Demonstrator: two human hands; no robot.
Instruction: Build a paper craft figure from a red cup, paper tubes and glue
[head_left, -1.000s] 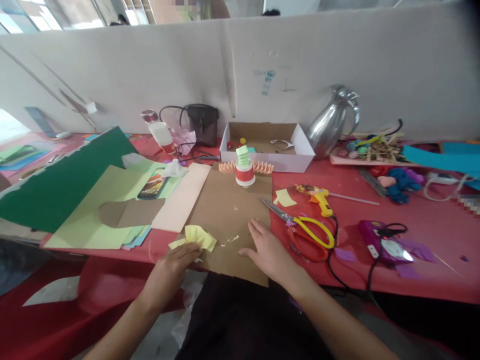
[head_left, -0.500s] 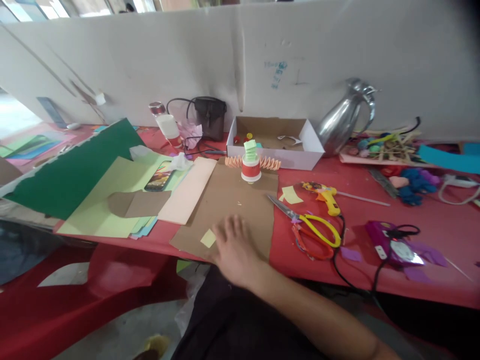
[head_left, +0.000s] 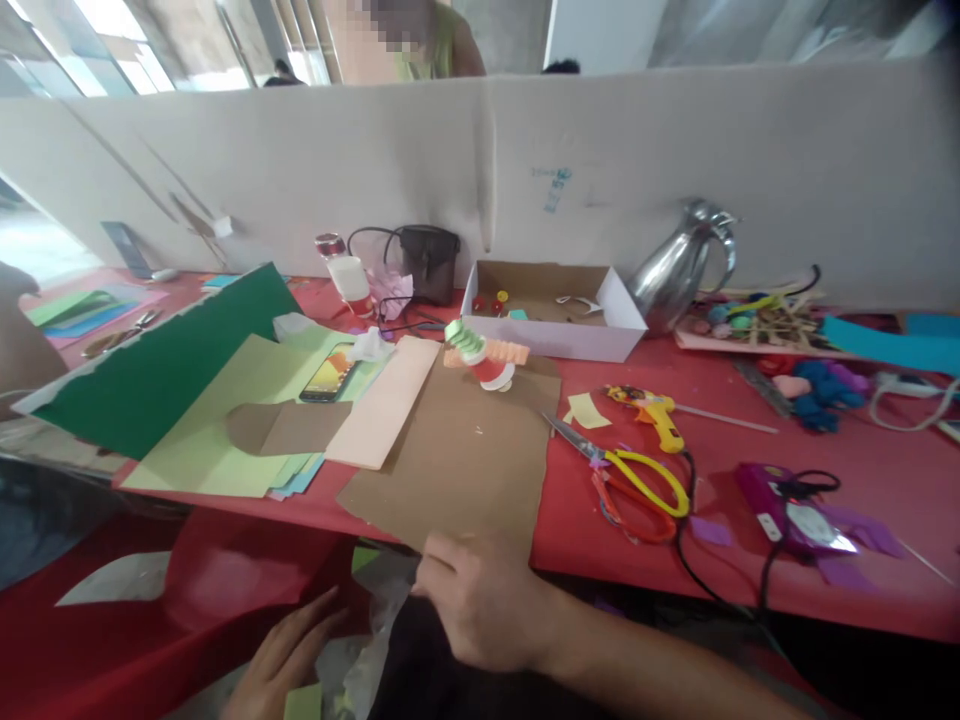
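My right hand (head_left: 480,600) is closed at the near edge of the brown cardboard (head_left: 480,460), beside a clear plastic bag (head_left: 360,655); anything in its fingers is hidden. Lower left, my left hand (head_left: 281,650) has its fingers stretched out and apart, next to the bag and a yellow-green paper piece (head_left: 304,702). On the far part of the cardboard, a small paper figure leans left, with a red and white body (head_left: 491,372), a folded green top (head_left: 465,340) and a folded orange strip (head_left: 510,350).
Right of the cardboard lie scissors (head_left: 637,480), a yellow glue gun (head_left: 660,420) with a cord and a purple box (head_left: 795,510). Behind stand a white box (head_left: 559,340) and a metal jug (head_left: 682,265). Papers and a phone (head_left: 328,375) lie left. A person is beyond the partition.
My right hand has moved toward me off the cardboard and closed. The small yellow paper beside it is gone from there. My left hand has come into view, and the figure now leans left.
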